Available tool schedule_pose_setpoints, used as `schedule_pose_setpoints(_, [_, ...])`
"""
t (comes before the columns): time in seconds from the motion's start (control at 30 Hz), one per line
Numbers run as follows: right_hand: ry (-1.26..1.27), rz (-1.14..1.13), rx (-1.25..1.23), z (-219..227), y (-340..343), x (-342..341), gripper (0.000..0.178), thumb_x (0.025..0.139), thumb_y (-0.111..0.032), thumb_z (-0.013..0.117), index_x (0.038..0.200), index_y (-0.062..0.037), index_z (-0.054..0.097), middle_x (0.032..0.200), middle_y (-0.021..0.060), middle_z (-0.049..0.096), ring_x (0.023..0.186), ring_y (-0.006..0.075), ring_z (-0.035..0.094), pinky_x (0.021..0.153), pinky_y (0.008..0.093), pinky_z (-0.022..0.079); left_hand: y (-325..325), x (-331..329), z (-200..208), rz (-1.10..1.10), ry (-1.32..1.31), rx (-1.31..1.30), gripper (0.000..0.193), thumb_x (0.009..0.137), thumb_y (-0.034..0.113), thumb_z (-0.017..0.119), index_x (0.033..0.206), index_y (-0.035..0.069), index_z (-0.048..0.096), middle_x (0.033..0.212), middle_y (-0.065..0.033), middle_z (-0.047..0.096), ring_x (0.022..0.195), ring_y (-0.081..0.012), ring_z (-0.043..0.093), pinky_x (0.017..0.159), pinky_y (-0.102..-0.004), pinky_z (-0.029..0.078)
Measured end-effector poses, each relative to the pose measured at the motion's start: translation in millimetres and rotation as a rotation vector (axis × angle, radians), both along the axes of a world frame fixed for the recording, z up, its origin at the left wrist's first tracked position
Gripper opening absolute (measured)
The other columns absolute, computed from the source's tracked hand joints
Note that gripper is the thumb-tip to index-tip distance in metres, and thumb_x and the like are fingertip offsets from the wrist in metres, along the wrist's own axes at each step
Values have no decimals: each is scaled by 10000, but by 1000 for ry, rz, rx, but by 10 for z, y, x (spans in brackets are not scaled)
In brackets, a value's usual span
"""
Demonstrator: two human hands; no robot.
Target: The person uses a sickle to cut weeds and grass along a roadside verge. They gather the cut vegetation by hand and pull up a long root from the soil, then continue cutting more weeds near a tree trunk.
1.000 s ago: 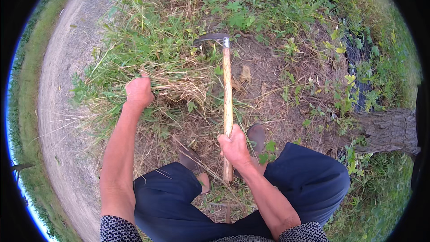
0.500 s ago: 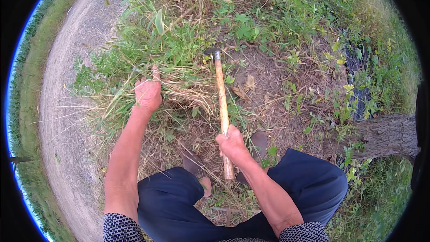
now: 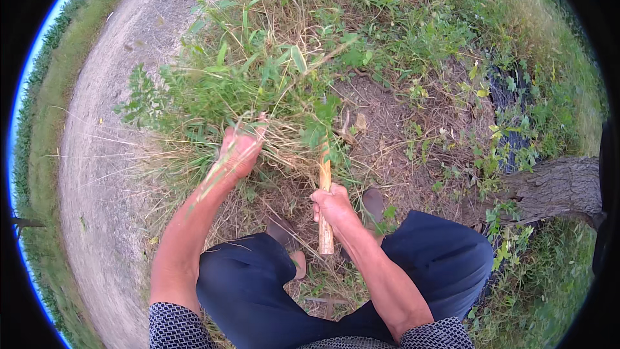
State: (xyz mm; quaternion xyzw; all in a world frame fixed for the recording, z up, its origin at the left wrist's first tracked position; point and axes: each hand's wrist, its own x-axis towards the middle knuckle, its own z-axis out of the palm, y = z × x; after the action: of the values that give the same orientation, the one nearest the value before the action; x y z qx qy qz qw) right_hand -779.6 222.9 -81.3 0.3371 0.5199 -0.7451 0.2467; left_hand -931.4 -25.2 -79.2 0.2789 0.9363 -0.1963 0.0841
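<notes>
My left hand point(image 3: 240, 150) is closed around a bundle of cut grass and weeds point(image 3: 213, 100), with one finger or thumb showing at the top. Green leaves and dry straw-coloured stalks spread out on both sides of it. A sickle with a pale wooden handle point(image 3: 326, 236) is in my right hand point(image 3: 332, 205), whose fingers wrap round the lower part. The handle stands roughly upright in the picture, its butt toward my legs. Leaves and stalks cover the sickle's head, so its blade is hidden. Both hands are close together over the weeds, the right one nearer my knees.
My dark trousers point(image 3: 252, 284) and shoes point(image 3: 372, 205) are below. A tree trunk point(image 3: 549, 190) stands at the right, beside a strip of black sheeting point(image 3: 507, 116). Bare soil point(image 3: 400, 123) with dry leaves lies right of the sickle. A gravel track point(image 3: 97, 155) curves along the left.
My left hand has moved right, toward the sickle, bringing the weeds along. The leaves now cover the sickle's head, which showed before. My right hand has stayed nearly in place.
</notes>
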Motion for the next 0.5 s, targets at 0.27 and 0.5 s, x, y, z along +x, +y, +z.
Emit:
schedule_pose_setpoints(0.27, [37,-31,-15,1,21,191,114,918,-17,658,967,-11,554,691,57,577,539,169,572,457,337,498,91,155,145,-49,185,173,826,958,32,573,1710,-15,233,1210,-397,677,1058,-493,728,929,-621,578])
schedule_pose_setpoints(0.5, [-104,44,61,786,729,1601,107,936,-22,657,933,-9,551,671,61,576,487,165,560,439,315,485,-110,646,544,-173,240,129,983,797,128,703,1642,-157,289,828,-194,716,886,-396,722,913,-517,543])
